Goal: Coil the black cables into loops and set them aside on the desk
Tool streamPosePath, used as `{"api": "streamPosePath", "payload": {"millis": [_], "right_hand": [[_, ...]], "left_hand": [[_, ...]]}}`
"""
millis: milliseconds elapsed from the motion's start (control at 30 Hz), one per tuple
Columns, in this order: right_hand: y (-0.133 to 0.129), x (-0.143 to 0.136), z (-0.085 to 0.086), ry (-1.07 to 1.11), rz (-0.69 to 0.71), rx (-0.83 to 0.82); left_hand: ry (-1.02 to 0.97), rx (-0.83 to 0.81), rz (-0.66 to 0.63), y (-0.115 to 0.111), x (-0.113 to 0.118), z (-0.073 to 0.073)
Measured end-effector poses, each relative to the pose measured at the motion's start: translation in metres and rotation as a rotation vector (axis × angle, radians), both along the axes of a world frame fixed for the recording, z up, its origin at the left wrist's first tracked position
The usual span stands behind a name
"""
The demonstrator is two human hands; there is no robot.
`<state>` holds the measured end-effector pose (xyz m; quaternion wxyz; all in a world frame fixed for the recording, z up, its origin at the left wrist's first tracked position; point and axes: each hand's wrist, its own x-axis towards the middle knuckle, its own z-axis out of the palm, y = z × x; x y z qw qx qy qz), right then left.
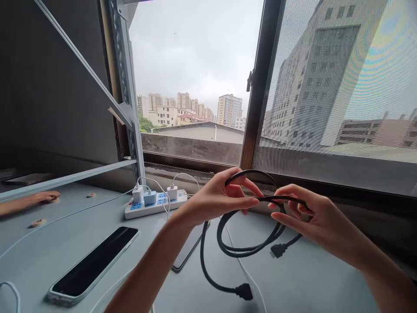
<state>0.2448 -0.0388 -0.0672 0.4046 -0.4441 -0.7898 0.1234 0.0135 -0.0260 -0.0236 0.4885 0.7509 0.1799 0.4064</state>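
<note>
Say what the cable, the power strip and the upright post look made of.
Black cable: probably rubbery plastic sheathing, fairly matte; it bends in smooth loops.
Power strip: likely hard white plastic, smooth, judging by its uniform, moulded-looking body.
Upright post: probably metal, grey; slots along its side suggest that, though painted or bare is unclear.

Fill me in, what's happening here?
A person has a coiled black cable up over the table. The left hand pinches it; it also runs into the right hand. Both plugs are unconnected. Another person's hand rests at far left.
</note>
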Motion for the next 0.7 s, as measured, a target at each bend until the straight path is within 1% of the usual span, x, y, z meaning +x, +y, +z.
{"api": "streamPosePath", "payload": {"millis": [67,100,167,233,300,333,433,500,533,600,700], "right_hand": [[0.000,0.000,-0.001,0.043,0.006,-0.018],[-0.001,0.001,0.000,0.072,0.019,-0.027],[-0.001,0.007,0.002,0.127,0.033,-0.040],[0.002,0.019,0.005,0.196,-0.001,-0.018],[0.010,0.037,0.008,0.318,-0.107,0.067],[0.015,0.047,0.009,0.410,-0.169,0.126],[0.032,0.077,0.011,0.691,-0.340,0.299],[0.038,0.090,0.013,0.821,-0.441,0.352],[0.039,0.094,0.014,0.869,-0.491,0.359],[0.037,0.093,0.017,0.940,-0.553,0.368],[0.029,0.079,0.021,0.985,-0.539,0.386]], "left_hand": [[-0.047,0.021,0.038,0.000,0.000,0.002],[-0.060,0.032,0.077,0.000,-0.001,0.004],[-0.060,0.049,0.210,0.001,-0.005,0.007],[-0.005,0.032,0.364,0.006,-0.014,0.012],[0.045,-0.008,0.476,0.014,-0.027,0.017],[0.049,-0.030,0.511,0.019,-0.035,0.019],[-0.043,-0.089,0.652,0.034,-0.059,0.025],[-0.022,-0.104,0.722,0.040,-0.070,0.027],[0.029,-0.095,0.736,0.040,-0.074,0.027],[0.166,-0.052,0.712,0.038,-0.074,0.025],[0.362,-0.007,0.582,0.032,-0.060,0.018]]}}
